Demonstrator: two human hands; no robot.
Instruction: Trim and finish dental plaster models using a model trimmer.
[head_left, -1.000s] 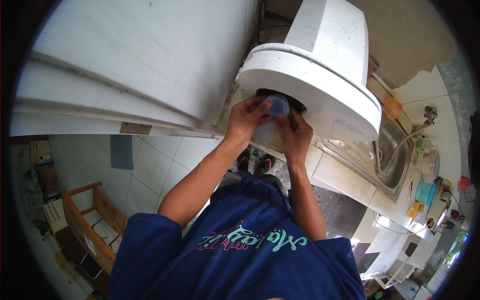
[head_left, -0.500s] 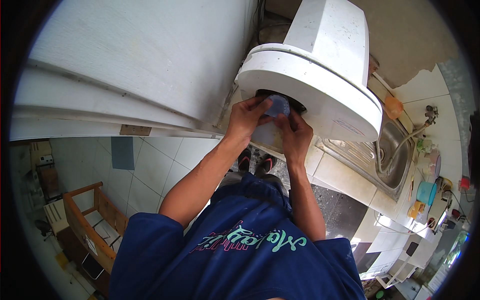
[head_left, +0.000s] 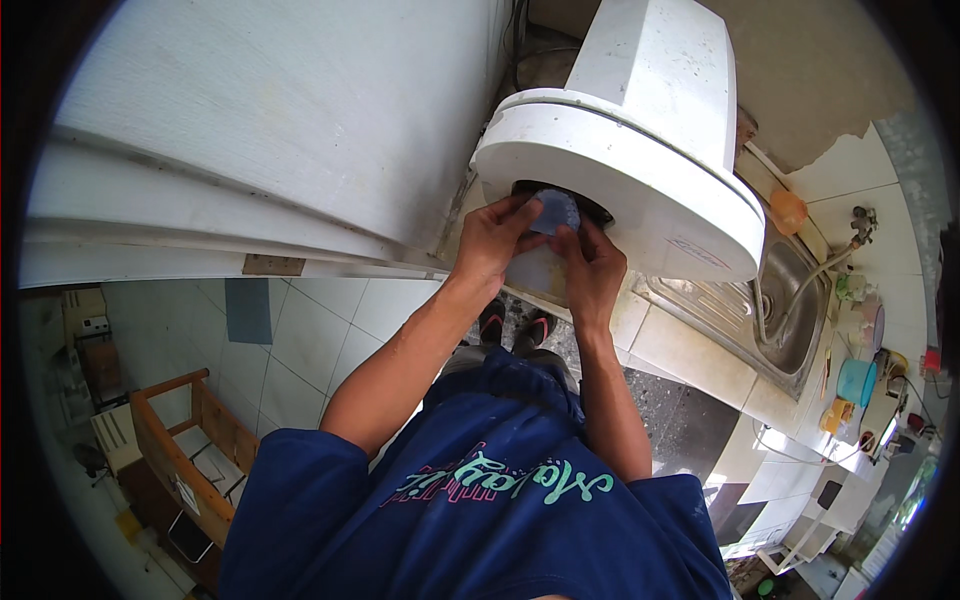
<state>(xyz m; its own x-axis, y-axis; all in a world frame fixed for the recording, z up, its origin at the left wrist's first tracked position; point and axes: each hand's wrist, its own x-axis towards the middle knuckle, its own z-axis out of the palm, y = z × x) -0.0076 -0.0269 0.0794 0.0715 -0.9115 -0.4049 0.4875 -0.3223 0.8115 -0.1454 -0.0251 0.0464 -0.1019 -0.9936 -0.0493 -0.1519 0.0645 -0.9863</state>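
Observation:
A white appliance (head_left: 650,100) with a rounded lower section fills the upper middle, with a dark oval opening (head_left: 595,212) in its front. At that opening, my left hand (head_left: 490,238) and my right hand (head_left: 595,268) hold a translucent bluish, curved piece (head_left: 553,208) between thumbs and fingers. My left hand grips it from the left side, my right from lower right. The piece covers much of the opening, and whether it sits inside or just in front I cannot tell.
A steel sink (head_left: 790,340) with a hose and tap (head_left: 860,225) lies right, beside an orange object (head_left: 788,212) and several small containers (head_left: 855,380). A white panel (head_left: 250,130) borders the left. A wooden-framed stand (head_left: 170,450) is lower left. My feet are on the floor below.

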